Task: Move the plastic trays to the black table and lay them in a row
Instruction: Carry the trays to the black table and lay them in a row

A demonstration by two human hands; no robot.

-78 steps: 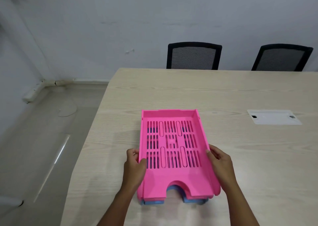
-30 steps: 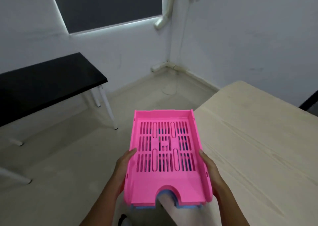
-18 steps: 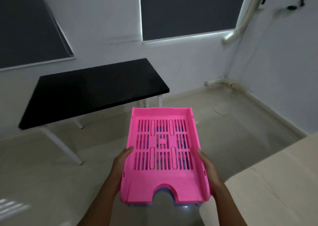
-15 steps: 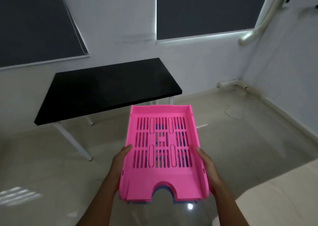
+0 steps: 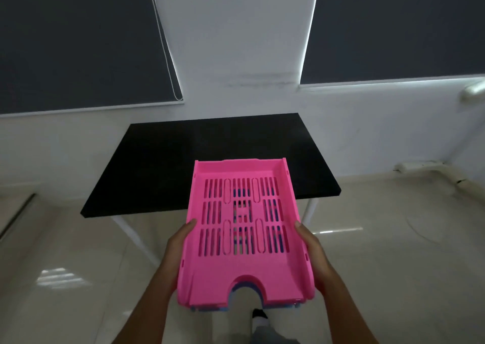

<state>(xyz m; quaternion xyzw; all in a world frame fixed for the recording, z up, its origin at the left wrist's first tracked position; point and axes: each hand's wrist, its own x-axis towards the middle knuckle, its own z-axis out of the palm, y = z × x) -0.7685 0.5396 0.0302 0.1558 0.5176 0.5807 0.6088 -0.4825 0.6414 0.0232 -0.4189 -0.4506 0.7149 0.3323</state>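
Head view, carrying step: left hand (image 5: 176, 252) and right hand (image 5: 315, 256) grip the stacked trays (image 5: 242, 235) at frame centre; next, lower them onto the black table (image 5: 162, 165) above.

smooth pink plastic trays (image 5: 244, 238), matt black table (image 5: 162, 160)

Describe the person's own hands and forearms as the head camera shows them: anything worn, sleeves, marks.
Both forearms are bare as far as the frame's lower edge shows them; no sleeves appear. The left hand and the right hand wear no gloves, and no watch, band or ring shows on the visible parts. No markings can be made out.
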